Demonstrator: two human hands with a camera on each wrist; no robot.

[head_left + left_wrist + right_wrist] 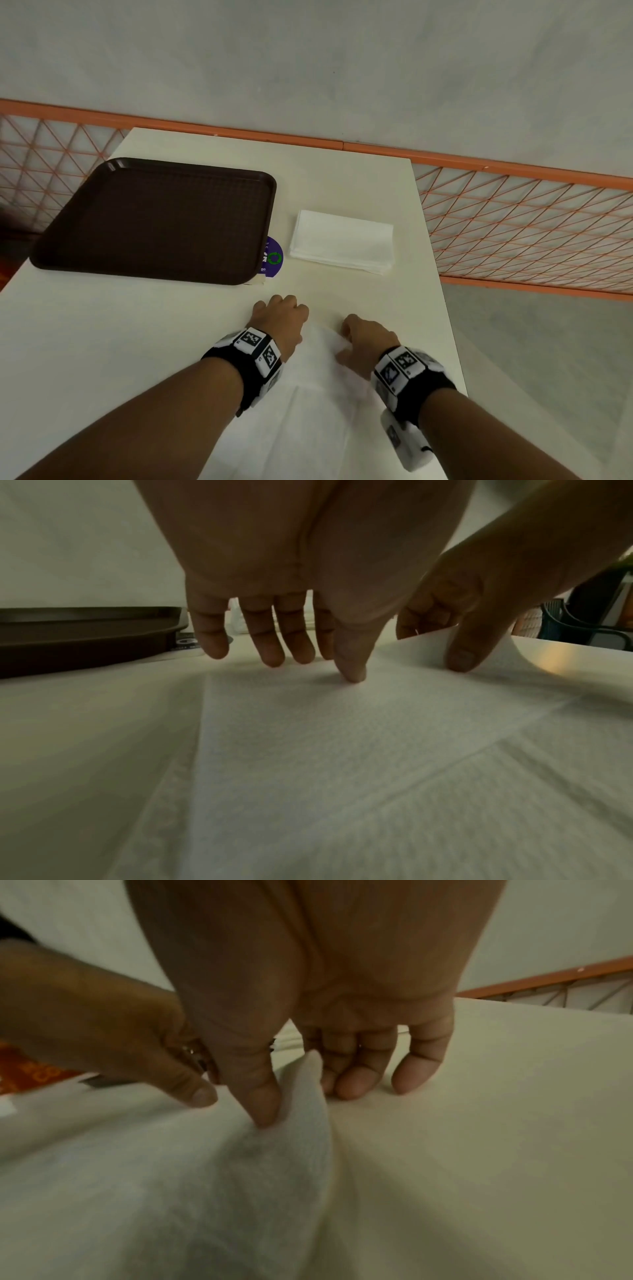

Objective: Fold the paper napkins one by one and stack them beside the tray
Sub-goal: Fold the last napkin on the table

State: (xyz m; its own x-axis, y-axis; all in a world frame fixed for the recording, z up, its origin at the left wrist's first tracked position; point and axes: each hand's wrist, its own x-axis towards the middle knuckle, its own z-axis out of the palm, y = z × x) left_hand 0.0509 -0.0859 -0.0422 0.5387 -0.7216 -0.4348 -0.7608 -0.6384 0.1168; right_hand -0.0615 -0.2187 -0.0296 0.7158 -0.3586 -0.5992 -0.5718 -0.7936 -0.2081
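Note:
A white unfolded napkin (318, 394) lies flat on the table in front of me, with both hands at its far edge. My left hand (279, 315) presses its thumb tip (352, 673) onto the napkin (342, 750), and its fingers hang loosely curled past the edge. My right hand (363, 337) pinches the far right corner of the napkin (205, 1177) between thumb (263, 1110) and fingers, so that corner stands up. A stack of folded napkins (342, 245) sits just right of the brown tray (154, 219).
The white table (342, 171) ends close on the right and far side, behind it an orange mesh railing (513, 222). A purple round sticker (272, 257) shows at the tray's near right corner. Bare tabletop lies between my hands and the stack.

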